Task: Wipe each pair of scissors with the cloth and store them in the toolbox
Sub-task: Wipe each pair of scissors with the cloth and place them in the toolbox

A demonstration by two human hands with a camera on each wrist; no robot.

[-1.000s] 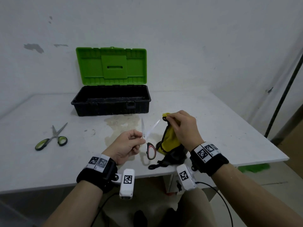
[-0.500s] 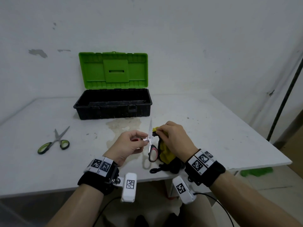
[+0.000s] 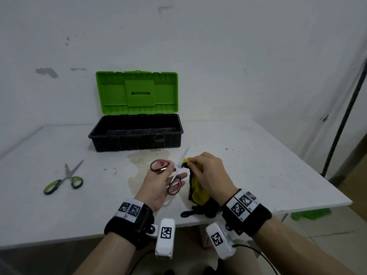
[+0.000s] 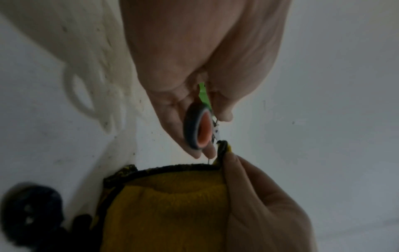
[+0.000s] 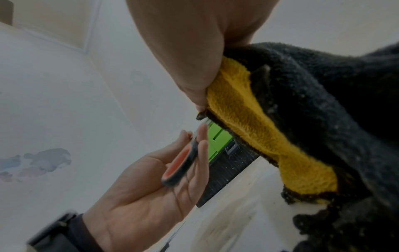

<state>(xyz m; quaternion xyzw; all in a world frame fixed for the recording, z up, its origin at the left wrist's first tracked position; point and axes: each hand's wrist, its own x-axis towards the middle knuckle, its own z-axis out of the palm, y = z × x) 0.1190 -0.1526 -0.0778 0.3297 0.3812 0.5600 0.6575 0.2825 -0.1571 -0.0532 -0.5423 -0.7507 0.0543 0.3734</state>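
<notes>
Red-handled scissors [image 3: 172, 175] splayed open in left hand [image 3: 158, 185], grip pinching near the pivot; light, stiff, sharp-edged. Right hand [image 3: 208, 173] at 3 o'clock pinching soft, floppy cloth [image 3: 198, 192] onto blade. Best held by handle loops.

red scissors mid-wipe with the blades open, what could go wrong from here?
1. The left hand holds the red-handled scissors loosely by the handles with blades spread; they may slip or swing shut during wiping.
2. The right hand pinches the cloth right at the blade, so fingertips could get nicked.
3. The cloth's lower end drags on the table, near a stain, and may pick up dirt.
</notes>
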